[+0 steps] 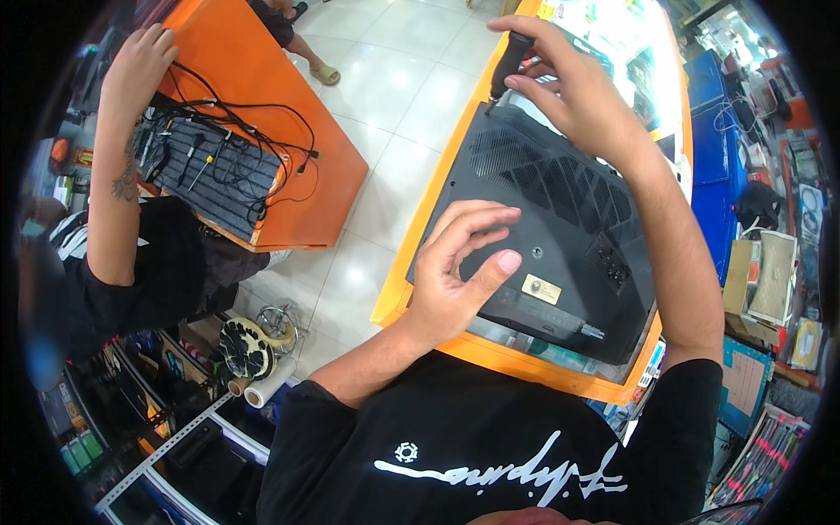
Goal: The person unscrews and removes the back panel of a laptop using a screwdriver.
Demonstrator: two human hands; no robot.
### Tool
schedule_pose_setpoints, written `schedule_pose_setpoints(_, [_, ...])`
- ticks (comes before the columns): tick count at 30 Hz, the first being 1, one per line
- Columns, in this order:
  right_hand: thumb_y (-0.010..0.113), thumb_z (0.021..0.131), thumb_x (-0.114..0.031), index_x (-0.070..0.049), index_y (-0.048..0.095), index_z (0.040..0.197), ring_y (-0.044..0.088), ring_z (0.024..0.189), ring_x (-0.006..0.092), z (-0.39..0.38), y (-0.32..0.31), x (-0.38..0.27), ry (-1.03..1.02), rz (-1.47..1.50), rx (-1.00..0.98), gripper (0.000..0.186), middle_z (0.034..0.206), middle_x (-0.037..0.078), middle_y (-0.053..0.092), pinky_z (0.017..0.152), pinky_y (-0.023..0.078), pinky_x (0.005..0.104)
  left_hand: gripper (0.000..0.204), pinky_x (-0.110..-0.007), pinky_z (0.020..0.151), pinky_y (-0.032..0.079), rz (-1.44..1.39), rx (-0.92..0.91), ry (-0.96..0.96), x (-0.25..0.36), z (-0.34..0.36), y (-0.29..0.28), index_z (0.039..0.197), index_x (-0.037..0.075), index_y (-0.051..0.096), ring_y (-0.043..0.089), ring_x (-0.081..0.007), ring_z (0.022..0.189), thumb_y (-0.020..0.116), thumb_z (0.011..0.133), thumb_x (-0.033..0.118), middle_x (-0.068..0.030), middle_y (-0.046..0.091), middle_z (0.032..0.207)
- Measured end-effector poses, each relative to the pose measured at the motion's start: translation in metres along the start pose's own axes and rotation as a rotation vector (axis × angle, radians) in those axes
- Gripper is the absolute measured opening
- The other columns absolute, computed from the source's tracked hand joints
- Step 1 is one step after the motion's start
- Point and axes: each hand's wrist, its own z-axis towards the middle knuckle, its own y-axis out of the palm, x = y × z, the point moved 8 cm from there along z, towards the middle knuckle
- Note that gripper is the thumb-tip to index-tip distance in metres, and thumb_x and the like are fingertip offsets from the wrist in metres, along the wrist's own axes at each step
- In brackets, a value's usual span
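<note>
Screwdriver is pinched by the fingers of the nearer right hand, slanted tip-down at the far left corner of the black laptop, while the left hand is held half-open and empty over it.

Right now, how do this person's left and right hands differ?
The right hand grips a black screwdriver at the far edge of the laptop; the left hand holds nothing, its fingers loosely curled. The right hand is farther forward than the left hand. Both hands are bare.
</note>
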Motion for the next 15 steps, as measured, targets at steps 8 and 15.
schedule_pose_setpoints(8, [0.072,0.092,-0.035,-0.002,0.075,0.087,0.07,0.079,0.0394,0.048,-0.002,-0.034,-0.097,-0.651,-0.533,0.034,0.078,0.021,0.07,0.074,0.055,0.0481,0.034,-0.038,0.102,0.054,0.073,-0.023,-0.018,0.006,0.007,0.008,0.127,-0.006,0.062,0.062,-0.0262,0.124,0.064,0.103,0.018,-0.015,0.057,0.131])
schedule_pose_setpoints(15, [0.073,0.093,-0.03,-0.002,0.069,0.108,0.07,0.094,0.0364,0.067,0.044,-0.034,-0.064,-0.836,-0.679,0.032,0.098,0.02,0.07,0.084,0.054,0.0471,0.023,-0.033,0.084,0.054,0.649,-0.458,0.022,0.011,0.046,0.053,0.113,0.001,0.072,0.067,-0.0218,0.105,0.073,0.091,0.007,-0.0101,0.068,0.109])
